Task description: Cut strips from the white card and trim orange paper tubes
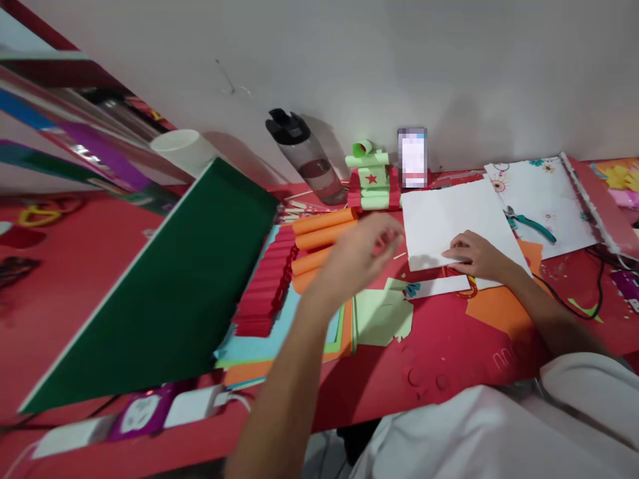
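My left hand [357,256] hovers over the orange paper rolls [324,226], blurred by motion. Its fingers curl loosely, and nothing shows between them. On a white board [449,213] rests my right hand [474,256], fingers lying on the surface near its lower edge. Just below that hand lie a white strip [436,287] and a red and yellow curved piece [470,287], partly covered. Left of the rolls, red pleated paper [267,283] sits on a stack of coloured sheets [289,332]. Light green paper pieces [382,316] lie in front of me.
A green board [160,299] leans at left beside a power strip [142,412]. Along the wall stand a bottle [312,159], a red and green paper model [374,183] and a phone [413,158]. Teal-handled pliers [534,226] lie on a patterned sheet [564,199] at right.
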A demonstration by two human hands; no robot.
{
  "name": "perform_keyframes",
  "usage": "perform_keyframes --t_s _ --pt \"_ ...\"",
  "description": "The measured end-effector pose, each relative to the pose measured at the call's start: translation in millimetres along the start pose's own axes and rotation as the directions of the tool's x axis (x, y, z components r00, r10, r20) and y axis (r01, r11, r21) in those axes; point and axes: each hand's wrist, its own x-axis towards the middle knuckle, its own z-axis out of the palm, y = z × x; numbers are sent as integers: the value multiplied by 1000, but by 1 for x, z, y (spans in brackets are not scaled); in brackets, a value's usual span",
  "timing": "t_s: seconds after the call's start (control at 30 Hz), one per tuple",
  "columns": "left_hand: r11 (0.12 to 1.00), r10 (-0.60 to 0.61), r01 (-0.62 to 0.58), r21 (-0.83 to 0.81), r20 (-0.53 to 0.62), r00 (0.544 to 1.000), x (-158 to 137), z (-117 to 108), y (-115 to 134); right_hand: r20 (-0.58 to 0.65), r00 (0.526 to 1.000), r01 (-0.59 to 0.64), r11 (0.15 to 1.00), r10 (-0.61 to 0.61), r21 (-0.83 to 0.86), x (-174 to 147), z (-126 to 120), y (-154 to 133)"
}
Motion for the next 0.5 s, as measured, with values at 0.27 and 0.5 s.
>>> perform_keyframes --t_s 0.27,0.5 --pt "974 5 -53 221 214 977 -36 85 -37 10 1000 18 999 -18 -44 0 4 -5" --pt "948 133 -124 295 -10 991 -56 101 -38 62 998 -20 994 13 110 -4 -12 -6"
